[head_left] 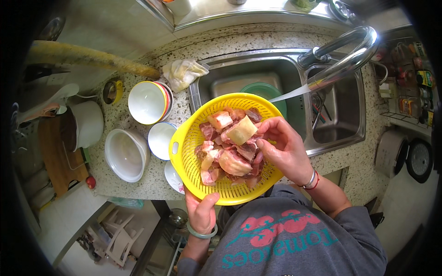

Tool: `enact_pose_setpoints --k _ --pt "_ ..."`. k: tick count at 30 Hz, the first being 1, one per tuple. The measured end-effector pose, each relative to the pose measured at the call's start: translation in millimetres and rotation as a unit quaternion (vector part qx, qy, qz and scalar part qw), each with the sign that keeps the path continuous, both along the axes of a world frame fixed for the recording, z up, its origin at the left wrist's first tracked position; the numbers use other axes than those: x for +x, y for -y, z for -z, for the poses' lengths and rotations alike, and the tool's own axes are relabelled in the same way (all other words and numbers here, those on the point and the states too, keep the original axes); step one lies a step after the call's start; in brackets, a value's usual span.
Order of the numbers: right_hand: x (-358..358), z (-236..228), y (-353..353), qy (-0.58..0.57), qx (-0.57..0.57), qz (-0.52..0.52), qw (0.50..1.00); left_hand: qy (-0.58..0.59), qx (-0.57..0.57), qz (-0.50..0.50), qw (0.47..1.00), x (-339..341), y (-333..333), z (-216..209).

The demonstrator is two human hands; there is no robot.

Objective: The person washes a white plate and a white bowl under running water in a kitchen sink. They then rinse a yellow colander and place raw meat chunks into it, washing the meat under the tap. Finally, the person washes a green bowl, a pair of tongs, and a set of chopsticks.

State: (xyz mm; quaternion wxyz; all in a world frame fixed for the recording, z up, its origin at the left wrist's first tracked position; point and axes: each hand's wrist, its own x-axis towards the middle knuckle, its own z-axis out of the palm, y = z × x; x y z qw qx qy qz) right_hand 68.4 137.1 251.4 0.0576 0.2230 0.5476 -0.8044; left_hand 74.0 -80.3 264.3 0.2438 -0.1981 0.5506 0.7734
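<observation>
My left hand grips the near rim of a yellow plastic colander, thumb over the edge. The colander is held up in front of the counter's edge and overlaps the near side of the sink. Inside lie several raw chunks of meat, pink and red with pale skin and fat. Over the colander's right side, my right hand has its fingers curled at the pile, thumb and forefinger closed on the edge of a pale-skinned piece of meat. Some of its fingertips are hidden among the chunks.
Behind the colander is a double steel sink with a green basin. White water runs from the curved faucet. Stacked bowls, a large white bowl and a plastic bag stand left. A wooden board leans farther left.
</observation>
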Motion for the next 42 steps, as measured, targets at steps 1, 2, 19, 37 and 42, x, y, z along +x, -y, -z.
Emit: enact_pose_setpoints --k 1,2,19,37,42 --pt "0 2 0 0.002 -0.016 -0.004 1.0 -0.003 -0.002 0.0 1.0 0 0 0" --pt "0 3 -1 0.007 -0.036 -0.006 0.999 -0.004 -0.003 -0.001 1.0 0 0 -1" --pt "3 0 -5 0.007 -0.067 -0.02 0.997 0.017 0.023 0.008 1.0 -2 2 -2" --pt "-33 102 -73 0.021 0.201 0.058 0.978 0.033 0.018 -0.047 0.998 2 17 13" --pt "-12 110 -72 -0.057 0.436 0.052 0.897 0.012 0.005 -0.049 0.999 1 12 10"
